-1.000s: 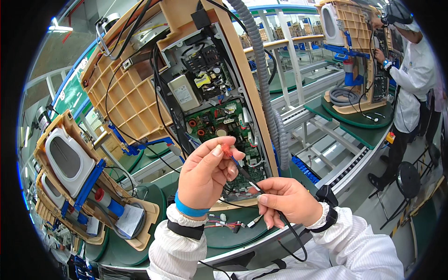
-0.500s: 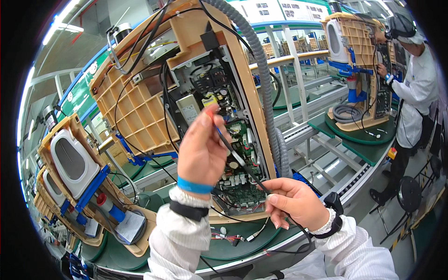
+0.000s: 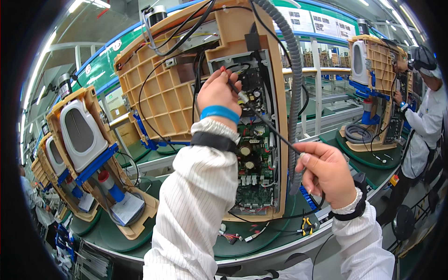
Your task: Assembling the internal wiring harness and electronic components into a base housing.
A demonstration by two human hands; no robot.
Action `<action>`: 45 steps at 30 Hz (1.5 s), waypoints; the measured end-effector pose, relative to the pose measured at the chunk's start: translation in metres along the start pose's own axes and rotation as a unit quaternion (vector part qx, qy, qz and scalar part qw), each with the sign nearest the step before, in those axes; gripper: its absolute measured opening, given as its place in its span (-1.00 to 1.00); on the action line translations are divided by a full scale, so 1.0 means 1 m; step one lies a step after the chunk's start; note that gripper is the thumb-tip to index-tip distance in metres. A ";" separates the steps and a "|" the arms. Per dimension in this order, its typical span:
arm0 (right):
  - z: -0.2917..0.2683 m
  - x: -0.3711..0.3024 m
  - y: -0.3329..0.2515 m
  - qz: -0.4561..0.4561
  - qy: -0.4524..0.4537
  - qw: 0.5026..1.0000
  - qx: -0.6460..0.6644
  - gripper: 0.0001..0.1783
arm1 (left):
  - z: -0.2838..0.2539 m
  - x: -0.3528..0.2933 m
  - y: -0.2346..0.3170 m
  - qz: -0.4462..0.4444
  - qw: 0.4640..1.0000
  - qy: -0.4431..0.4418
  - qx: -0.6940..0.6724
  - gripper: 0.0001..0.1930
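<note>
A black cable (image 3: pixel 268 122) runs taut and slanting between my two hands, across the open cabinet. My left hand (image 3: pixel 218 95), with a blue wristband, is closed round its upper end, where a small red tip (image 3: pixel 222 69) shows above the fingers. It is in front of the cabinet's upper electronics bay; whether it touches anything there I cannot tell. Lower down on the right, my right hand (image 3: pixel 324 173) pinches the same cable between thumb and fingers. Behind the cable, green circuit boards (image 3: pixel 254 156) fill the tall bay of the tan ribbed housing (image 3: pixel 154 95).
A grey corrugated hose (image 3: pixel 296 84) hangs along the housing's right edge. Yellow-handled pliers (image 3: pixel 306 226) and loose connectors (image 3: pixel 231 235) lie by the base. Similar units (image 3: pixel 81 135) stand at left. At right, a co-worker in white (image 3: pixel 424 112) works on another unit (image 3: pixel 373 70).
My left hand has risen toward the upper bay, keeping the cable end. My right hand has shifted right and slightly up, stretching the cable straighter. The whole view has also moved.
</note>
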State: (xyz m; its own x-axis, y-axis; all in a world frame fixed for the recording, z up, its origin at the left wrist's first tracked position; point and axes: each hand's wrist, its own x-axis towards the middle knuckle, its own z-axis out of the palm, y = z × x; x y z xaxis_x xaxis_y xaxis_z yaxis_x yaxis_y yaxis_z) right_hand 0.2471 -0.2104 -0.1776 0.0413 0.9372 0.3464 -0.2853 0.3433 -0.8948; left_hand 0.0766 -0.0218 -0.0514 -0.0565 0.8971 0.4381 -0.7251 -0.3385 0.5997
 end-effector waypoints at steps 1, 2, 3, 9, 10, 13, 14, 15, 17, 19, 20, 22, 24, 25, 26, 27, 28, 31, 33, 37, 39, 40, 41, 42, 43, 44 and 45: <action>0.000 0.002 -0.003 0.003 0.003 1.000 0.001 -0.65 | 0.005 -0.001 -0.002 0.007 1.000 0.027 0.007 -0.85; -0.003 0.002 -0.008 0.004 0.016 1.000 -0.006 -0.65 | 0.010 0.002 -0.012 0.006 0.999 0.043 0.005 -0.83; 0.002 0.004 -0.012 -0.007 0.007 1.000 -0.004 -0.66 | 0.012 0.002 -0.004 0.024 0.997 0.067 0.009 -0.83; 0.008 0.016 -0.023 -0.027 -0.015 0.999 0.039 -0.69 | 0.037 -0.011 0.000 0.034 0.985 0.167 0.038 -0.79; 0.010 0.019 -0.024 -0.030 -0.019 0.998 0.044 -0.69 | 0.040 -0.008 0.000 0.044 0.984 0.169 0.032 -0.79; 0.007 0.016 -0.037 -0.038 0.002 0.999 0.028 -0.71 | 0.056 -0.005 -0.009 0.034 0.987 0.159 -0.004 -0.78; 0.008 0.018 -0.035 -0.035 -0.001 0.999 0.033 -0.71 | 0.053 -0.004 -0.007 0.046 0.986 0.161 -0.004 -0.78; 0.009 0.020 -0.033 -0.033 -0.007 0.999 0.035 -0.71 | 0.050 -0.003 -0.006 0.058 0.985 0.164 -0.004 -0.77; 0.011 0.024 -0.026 -0.030 -0.020 0.999 0.039 -0.69 | 0.042 -0.003 -0.002 0.072 0.985 0.156 0.004 -0.76; 0.012 0.026 -0.019 -0.022 -0.024 0.998 0.054 -0.69 | 0.036 -0.002 0.004 0.064 0.988 0.137 -0.015 -0.75; 0.009 0.024 -0.019 -0.023 -0.017 0.998 0.053 -0.69 | 0.040 -0.003 0.003 0.052 0.991 0.121 -0.032 -0.74; 0.003 0.027 -0.015 -0.030 -0.012 0.998 0.048 -0.68 | 0.045 -0.001 0.000 0.019 0.993 0.109 -0.042 -0.74; -0.001 0.032 -0.008 -0.032 0.009 0.999 0.034 -0.68 | 0.045 0.003 -0.006 -0.020 0.994 0.097 -0.056 -0.74; 0.002 0.038 -0.001 -0.036 0.002 0.999 0.040 -0.67 | 0.038 0.005 0.000 -0.009 0.996 0.084 -0.034 -0.74; 0.006 0.043 0.004 -0.040 0.003 0.998 0.045 -0.67 | 0.032 0.008 0.004 -0.005 0.996 0.078 -0.034 -0.74; 0.008 0.048 0.010 -0.045 0.005 0.998 0.050 -0.67 | 0.025 0.010 0.007 -0.002 0.997 0.072 -0.035 -0.73; -0.002 0.048 0.005 -0.059 0.030 0.997 0.034 -0.67 | 0.035 0.010 -0.004 -0.019 0.997 0.052 -0.056 -0.73; -0.009 0.057 0.014 -0.070 0.062 0.995 0.045 -0.65 | 0.036 0.008 0.002 -0.032 0.999 0.034 0.011 -0.73; 0.003 0.065 0.019 -0.081 0.051 0.994 0.056 -0.63 | 0.029 0.008 0.022 -0.020 0.998 0.019 0.050 -0.77; 0.012 0.085 0.035 -0.092 0.043 0.992 0.073 -0.62 | -0.015 0.047 0.013 0.058 0.972 -0.076 0.216 -0.76; 0.003 0.093 0.034 -0.103 0.048 0.990 0.081 -0.60 | 0.012 0.010 0.023 0.009 0.974 -0.073 0.214 -0.72; 0.005 0.096 0.033 -0.106 0.043 0.989 0.090 -0.59 | 0.021 -0.008 0.035 -0.024 0.978 -0.062 0.199 -0.70; 0.011 0.100 0.032 -0.097 0.029 0.990 0.094 -0.58 | 0.020 -0.014 0.045 0.007 0.964 -0.058 0.259 -0.65; 0.016 0.103 0.032 -0.087 0.017 0.991 0.098 -0.57 | 0.016 -0.010 0.051 0.035 0.958 -0.058 0.280 -0.66; 0.020 0.106 0.031 -0.077 0.007 0.992 0.100 -0.56 | 0.013 -0.004 0.058 0.062 0.950 -0.060 0.300 -0.66; 0.025 0.109 0.029 -0.073 0.000 0.993 0.097 -0.56 | 0.011 0.001 0.065 0.088 0.942 -0.063 0.319 -0.67; 0.031 0.110 0.027 -0.069 -0.009 0.993 0.100 -0.55 | 0.013 0.005 0.076 0.129 0.932 -0.050 0.334 -0.67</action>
State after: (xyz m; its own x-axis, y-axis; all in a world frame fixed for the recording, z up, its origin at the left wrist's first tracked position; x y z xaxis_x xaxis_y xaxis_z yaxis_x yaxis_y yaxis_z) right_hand 0.2147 -0.1000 -0.1548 0.0767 0.8805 0.4678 -0.4624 0.4471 -0.7657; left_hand 0.0306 -0.0467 0.0049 -0.0821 0.7414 0.6661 -0.1044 -0.6711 0.7340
